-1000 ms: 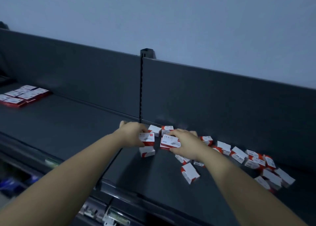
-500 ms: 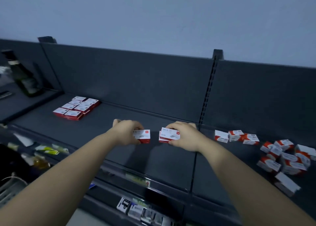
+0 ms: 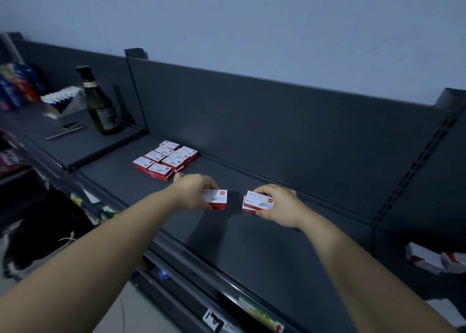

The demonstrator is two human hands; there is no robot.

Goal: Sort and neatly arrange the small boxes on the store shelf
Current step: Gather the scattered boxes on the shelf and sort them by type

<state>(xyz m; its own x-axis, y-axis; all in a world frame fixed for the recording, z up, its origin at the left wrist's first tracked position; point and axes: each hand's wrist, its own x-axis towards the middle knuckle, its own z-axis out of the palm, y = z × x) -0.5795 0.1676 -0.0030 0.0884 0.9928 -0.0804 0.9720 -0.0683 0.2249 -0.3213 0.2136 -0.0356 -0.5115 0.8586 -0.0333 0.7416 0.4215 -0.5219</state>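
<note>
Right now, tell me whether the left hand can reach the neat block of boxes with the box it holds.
Probably yes. The left hand, gripping its box, is close beside the neat block, with only bare shelf between them.

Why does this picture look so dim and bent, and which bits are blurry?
Head view: dim, bluish light, no glare; the wide lens bows the shelf; the bottle far left and loose boxes far right are smeared; the held boxes in the right hand read 24/6 sharply; soft shadows lie below it and the left hand.
</note>
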